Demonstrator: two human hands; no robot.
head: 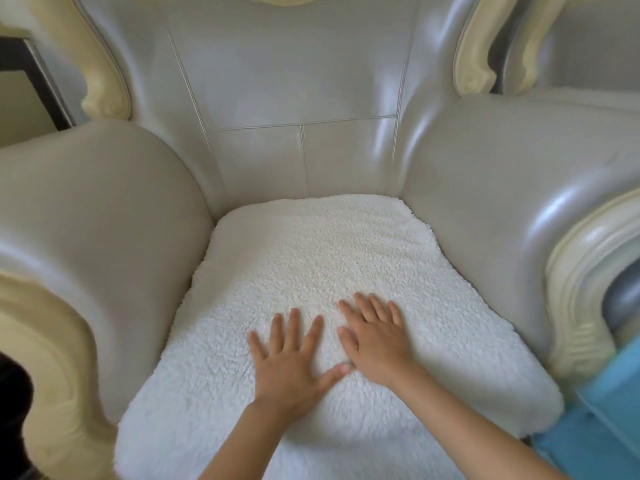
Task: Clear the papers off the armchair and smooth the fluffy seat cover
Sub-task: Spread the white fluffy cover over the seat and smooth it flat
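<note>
At the far left the armchair's padded left armrest [97,202] bulged pale and glossy, edged with cream carved trim [52,341] that curled down its front. Beside it the fluffy seat cover [311,254] lay white and nubbly across the whole seat of the armchair [294,81], its back edge tucked against the stitched leather backrest and its front edge hanging toward the person. On the front half of that cover the left hand [291,362] lay flat, palm down, fingers straight and spread apart, gripping nothing; its thumb stretched sideways until the tip met, or very nearly met, the edge of the other hand. Just to the right, and slightly further back, the right hand [375,344] pressed flat on the cover in the same way, fingers straight and only a little apart. Both bare forearms ran in from the bottom edge. Further right rose the right armrest [502,168] with its carved scroll front, and a light blue object [595,410] stood against it at the corner.
</note>
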